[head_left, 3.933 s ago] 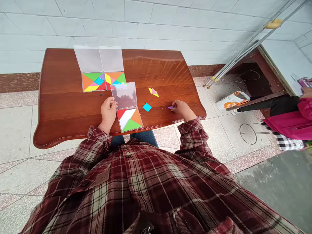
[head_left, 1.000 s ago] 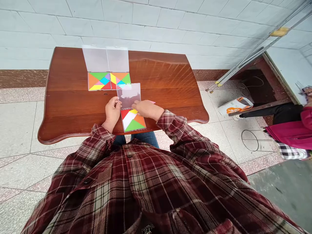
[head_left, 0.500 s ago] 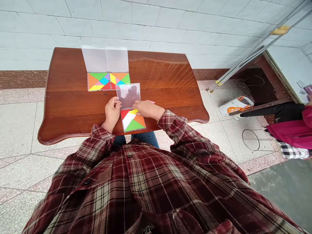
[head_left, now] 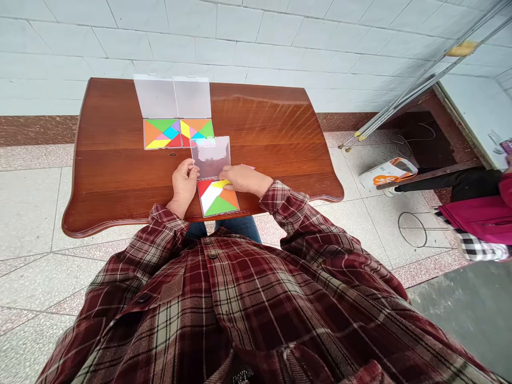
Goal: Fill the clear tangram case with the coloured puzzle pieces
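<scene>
My left hand (head_left: 184, 184) rests on the wood, its fingertips pinching the left edge of a clear plastic lid (head_left: 210, 157). That lid is hinged to a square tangram tray (head_left: 218, 198) holding red, white, green and orange pieces. My right hand (head_left: 242, 179) lies across the tray's top edge, its fingertips on a yellow tangram piece (head_left: 222, 184). A sliver of a pink piece (head_left: 250, 167) shows beyond my right fingers. Farther off, two filled tangram trays (head_left: 178, 133) stand side by side, their frosted lids (head_left: 173, 96) open behind them.
All this stands on a polished brown wooden table (head_left: 272, 128) with a curved edge. On the floor at right lie a white and orange box (head_left: 388, 173) and a wire hoop stand (head_left: 412, 229). A person in a pink sleeve (head_left: 480, 210) sits at the right.
Since the oldest frame, my right hand has moved left from the loose pieces onto the near tray. The blue square no longer shows. Over the last second, the yellow piece has shifted slightly right.
</scene>
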The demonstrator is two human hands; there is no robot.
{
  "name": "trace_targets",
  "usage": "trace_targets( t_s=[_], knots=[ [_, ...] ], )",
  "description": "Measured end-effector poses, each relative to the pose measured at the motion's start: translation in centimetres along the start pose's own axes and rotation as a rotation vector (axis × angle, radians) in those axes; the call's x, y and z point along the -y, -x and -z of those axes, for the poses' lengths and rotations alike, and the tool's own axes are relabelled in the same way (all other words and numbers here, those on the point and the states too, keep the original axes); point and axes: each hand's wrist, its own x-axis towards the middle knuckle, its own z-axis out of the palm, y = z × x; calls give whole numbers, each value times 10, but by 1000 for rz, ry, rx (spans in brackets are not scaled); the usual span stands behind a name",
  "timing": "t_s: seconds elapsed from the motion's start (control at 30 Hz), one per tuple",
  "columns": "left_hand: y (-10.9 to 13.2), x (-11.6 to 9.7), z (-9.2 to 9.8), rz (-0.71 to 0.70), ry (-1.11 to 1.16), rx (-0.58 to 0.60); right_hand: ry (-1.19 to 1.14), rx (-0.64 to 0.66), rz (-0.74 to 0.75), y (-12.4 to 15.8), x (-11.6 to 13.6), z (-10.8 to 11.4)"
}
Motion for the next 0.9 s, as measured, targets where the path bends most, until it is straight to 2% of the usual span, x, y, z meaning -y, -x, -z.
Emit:
trace_targets(
  t_s=[0.23, 0.47, 0.73, 0.9],
  knots=[
    [0, 1, -1, -5, -9, 5, 2, -8, 19, 4, 3, 14],
    [-1, 3, -1, 11, 2, -5, -16, 34, -5, -7, 2, 13],
    [-1, 0, -2, 28, 5, -8, -12, -110, -88, 2, 0, 13],
    [0, -1, -1, 7, 5, -2, -31, -115, -103, 8, 10, 4]
  ],
)
